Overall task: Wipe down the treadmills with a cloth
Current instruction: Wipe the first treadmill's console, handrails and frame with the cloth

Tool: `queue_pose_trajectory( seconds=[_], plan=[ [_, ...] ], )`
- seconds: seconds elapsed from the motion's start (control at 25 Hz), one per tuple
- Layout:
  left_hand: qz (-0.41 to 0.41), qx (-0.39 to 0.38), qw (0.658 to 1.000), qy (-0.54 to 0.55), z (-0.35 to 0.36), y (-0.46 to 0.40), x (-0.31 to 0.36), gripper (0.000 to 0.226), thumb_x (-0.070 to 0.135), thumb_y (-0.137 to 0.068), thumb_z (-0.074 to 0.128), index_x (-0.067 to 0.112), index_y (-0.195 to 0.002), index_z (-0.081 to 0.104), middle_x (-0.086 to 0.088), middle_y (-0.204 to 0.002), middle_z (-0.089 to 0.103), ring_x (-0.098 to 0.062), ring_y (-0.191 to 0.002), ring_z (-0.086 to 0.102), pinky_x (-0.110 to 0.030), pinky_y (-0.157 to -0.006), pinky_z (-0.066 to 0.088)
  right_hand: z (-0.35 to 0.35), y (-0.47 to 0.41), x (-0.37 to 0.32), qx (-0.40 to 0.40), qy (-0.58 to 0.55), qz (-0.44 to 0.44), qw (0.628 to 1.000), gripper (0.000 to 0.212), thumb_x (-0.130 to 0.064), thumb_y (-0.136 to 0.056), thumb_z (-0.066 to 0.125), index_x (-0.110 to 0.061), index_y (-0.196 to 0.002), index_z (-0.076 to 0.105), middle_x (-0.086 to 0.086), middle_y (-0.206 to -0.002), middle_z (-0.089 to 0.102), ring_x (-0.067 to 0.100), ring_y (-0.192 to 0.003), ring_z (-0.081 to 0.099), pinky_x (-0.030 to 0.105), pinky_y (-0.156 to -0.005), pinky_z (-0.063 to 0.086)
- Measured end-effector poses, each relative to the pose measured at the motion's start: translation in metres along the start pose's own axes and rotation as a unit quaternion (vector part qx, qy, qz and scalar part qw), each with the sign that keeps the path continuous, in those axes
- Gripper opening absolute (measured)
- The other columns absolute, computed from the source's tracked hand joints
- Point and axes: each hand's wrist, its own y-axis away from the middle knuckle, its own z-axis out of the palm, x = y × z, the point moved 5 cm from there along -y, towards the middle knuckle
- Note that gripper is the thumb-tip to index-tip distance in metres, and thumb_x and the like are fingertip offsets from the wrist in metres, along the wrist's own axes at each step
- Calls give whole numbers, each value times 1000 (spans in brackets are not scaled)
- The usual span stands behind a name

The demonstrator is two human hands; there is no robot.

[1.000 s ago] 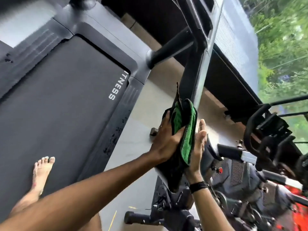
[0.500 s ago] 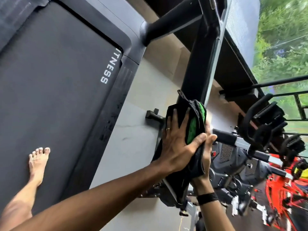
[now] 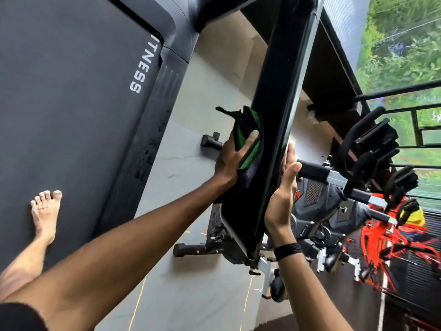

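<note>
Crowding right of the treadmill upright (image 3: pixel 284 96): exercise bikes (image 3: pixel 338 206), railing (image 3: pixel 420 120).

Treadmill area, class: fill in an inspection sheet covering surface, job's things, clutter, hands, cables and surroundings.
Surface: dark treadmill belt, a bare foot standing on it.
Job's things: green-and-black cloth pressed against the black upright bar.
Clutter: nothing seen.
Hands: left hand grips the cloth; right hand rests open against the bar's other side.
Cables: nothing seen.
Surroundings: exercise bikes to the right, grey floor, greenery outside.
</note>
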Motion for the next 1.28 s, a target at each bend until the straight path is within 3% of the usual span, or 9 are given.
queue_pose_trajectory(
  seconds=[0.16,0.32,0.4,0.52,0.6,0.72,0.88,1.04,1.28],
  plan=[
    [-2,-31,999,-24,-14,62,-58,64,74,-81,48,38,-133,49,5,-131,60,-15,-124,56,-37,-105,43,0,5,-1,-12,25,25,999,72,-76,-94,18,-38,-155,26,-19,-163,21,2,-151,13,46,-125,10],
    [135,-72,986,-60,-19,126,-69,67,67,-92,39,41,-152,24,0,-160,20,-16,-149,22,-48,-119,28,0,5,-4,0,13,10,1000,71,-74,-95,20,-38,-156,25,-18,-163,21,4,-151,16,47,-125,11],
    [201,-89,971,-97,-13,120,-50,66,58,-97,35,38,-156,14,-2,-166,2,-19,-153,5,-53,-121,19,-2,10,-3,1,3,3,1000,72,-74,-95,20,-36,-157,23,-16,-164,20,3,-151,13,46,-125,9],
    [264,-107,947,-151,-2,78,-16,69,52,-94,40,35,-156,14,-5,-166,-2,-23,-153,0,-58,-119,18,-2,15,-7,0,33,-8,999,81,-83,-87,21,-42,-156,16,-12,-164,17,-7,-148,10,33,-125,6],
    [281,-107,937,-175,9,48,8,70,54,-92,41,41,-155,12,-4,-166,-4,-25,-153,0,-59,-119,17,-2,13,-7,0,-21,-18,1000,76,-75,-94,23,-33,-157,23,-9,-164,24,5,-151,18,42,-125,15],
    [288,-74,938,-176,25,4,42,70,56,-90,44,43,-153,16,-4,-165,1,-26,-152,10,-57,-118,22,0,14,-16,13,50,-15,999,71,-70,-98,13,-33,-158,21,-14,-164,20,8,-152,12,50,-123,11],
    [257,-49,948,-183,36,-40,68,74,57,-88,46,37,-154,20,-7,-164,9,-28,-148,21,-54,-118,25,3,11,-27,-5,174,-22,984,90,-81,-87,3,-28,-160,4,-11,-167,0,3,-152,-9,50,-122,-5],
    [220,-48,962,-156,40,-76,83,78,63,-86,43,32,-155,22,-9,-163,18,-30,-147,24,-52,-119,25,21,-50,-49,-11,153,31,988,106,-94,-71,-3,-33,-158,-10,-11,-166,-15,0,-148,-22,43,-114,-22],
    [94,-20,994,-52,33,-111,72,75,71,-78,49,28,-140,46,-6,-142,50,-24,-127,53,-43,-110,40,32,-95,-63,0,189,23,982,107,-92,-69,-7,-33,-158,-7,-6,-167,-11,-4,-145,-20,37,-110,-24]
  ],
)
